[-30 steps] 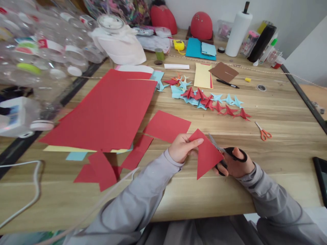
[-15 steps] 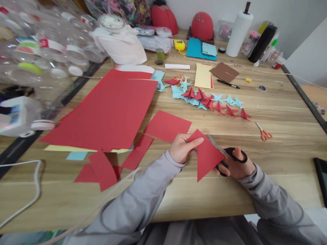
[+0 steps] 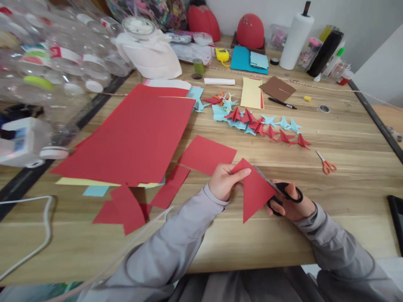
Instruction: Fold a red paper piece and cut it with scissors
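My left hand (image 3: pixel 225 182) pinches a folded red paper triangle (image 3: pixel 255 191) near its top corner, thumb lying on the upper face. Fingers of my right hand (image 3: pixel 294 203) are in the handles of black-handled scissors (image 3: pixel 285 193). Their blades run along the triangle's upper right edge; the lower blade is hidden behind the paper. To the left of the triangle lies a red paper piece (image 3: pixel 208 154). Further off are rows of folded red paper cranes (image 3: pixel 285 136) and light blue cranes (image 3: pixel 283 122).
Large red sheets (image 3: pixel 132 138) and red offcuts (image 3: pixel 129 209) cover the left of the table. Small orange-handled scissors (image 3: pixel 327 165) lie at right. Plastic bottles (image 3: pixel 63 63) crowd the far left. A yellow tape measure (image 3: pixel 222 54) and brown paper (image 3: pixel 277 88) sit toward the back.
The scissor blades have drawn closer together and moved slightly left along the triangle's edge. My left hand keeps its hold on the paper.
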Action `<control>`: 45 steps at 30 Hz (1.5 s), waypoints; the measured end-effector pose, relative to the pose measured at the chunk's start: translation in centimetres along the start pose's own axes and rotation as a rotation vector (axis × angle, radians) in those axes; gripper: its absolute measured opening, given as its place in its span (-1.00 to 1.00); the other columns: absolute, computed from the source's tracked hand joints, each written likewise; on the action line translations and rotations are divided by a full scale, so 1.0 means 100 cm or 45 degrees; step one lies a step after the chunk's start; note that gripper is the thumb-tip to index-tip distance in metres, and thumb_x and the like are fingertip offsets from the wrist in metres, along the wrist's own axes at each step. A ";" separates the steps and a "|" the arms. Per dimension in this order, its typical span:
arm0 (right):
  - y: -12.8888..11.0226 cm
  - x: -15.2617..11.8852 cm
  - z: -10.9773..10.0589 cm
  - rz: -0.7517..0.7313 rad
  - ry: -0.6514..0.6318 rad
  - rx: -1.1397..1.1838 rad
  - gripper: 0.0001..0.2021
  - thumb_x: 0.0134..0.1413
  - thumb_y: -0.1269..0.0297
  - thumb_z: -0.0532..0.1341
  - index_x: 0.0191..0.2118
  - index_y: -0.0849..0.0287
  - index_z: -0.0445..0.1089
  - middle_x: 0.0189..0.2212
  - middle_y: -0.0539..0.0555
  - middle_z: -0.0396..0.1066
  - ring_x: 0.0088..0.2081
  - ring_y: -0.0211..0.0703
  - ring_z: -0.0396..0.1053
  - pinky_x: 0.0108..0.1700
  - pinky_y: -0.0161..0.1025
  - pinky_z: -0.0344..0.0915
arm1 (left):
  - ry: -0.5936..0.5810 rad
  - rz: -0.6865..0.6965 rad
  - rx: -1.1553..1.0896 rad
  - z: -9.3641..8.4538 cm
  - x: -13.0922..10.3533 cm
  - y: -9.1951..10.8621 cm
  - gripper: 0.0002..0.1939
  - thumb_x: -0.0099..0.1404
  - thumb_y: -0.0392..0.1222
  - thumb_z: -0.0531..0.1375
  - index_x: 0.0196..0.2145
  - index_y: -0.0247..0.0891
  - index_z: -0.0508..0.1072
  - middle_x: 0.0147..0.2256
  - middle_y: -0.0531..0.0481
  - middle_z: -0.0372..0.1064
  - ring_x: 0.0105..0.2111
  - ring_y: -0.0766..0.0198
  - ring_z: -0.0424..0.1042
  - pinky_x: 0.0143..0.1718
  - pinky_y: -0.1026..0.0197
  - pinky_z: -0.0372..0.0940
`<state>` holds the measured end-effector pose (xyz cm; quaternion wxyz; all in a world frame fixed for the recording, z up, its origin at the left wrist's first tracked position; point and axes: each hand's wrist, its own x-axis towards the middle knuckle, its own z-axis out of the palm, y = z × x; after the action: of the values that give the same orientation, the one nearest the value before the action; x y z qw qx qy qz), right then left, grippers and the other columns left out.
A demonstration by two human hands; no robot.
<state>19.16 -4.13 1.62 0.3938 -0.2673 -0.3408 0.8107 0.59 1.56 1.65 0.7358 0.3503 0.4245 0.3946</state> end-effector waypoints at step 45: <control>-0.015 -0.001 -0.011 -0.021 0.364 -0.762 -0.58 -0.18 -0.04 0.34 -0.43 0.13 0.14 -0.65 -0.09 0.27 -0.59 -0.29 0.22 -0.49 -0.31 0.11 | 0.170 0.168 -0.263 -0.008 0.009 0.014 -0.68 -0.21 -0.09 0.44 -0.54 -0.33 0.48 -0.63 0.04 0.42 -0.65 0.32 0.38 -0.70 0.35 0.27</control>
<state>20.71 -3.17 2.14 0.3481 -0.4796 -0.5074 0.6256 -0.25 3.06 2.19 0.7105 0.2729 0.4056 0.5061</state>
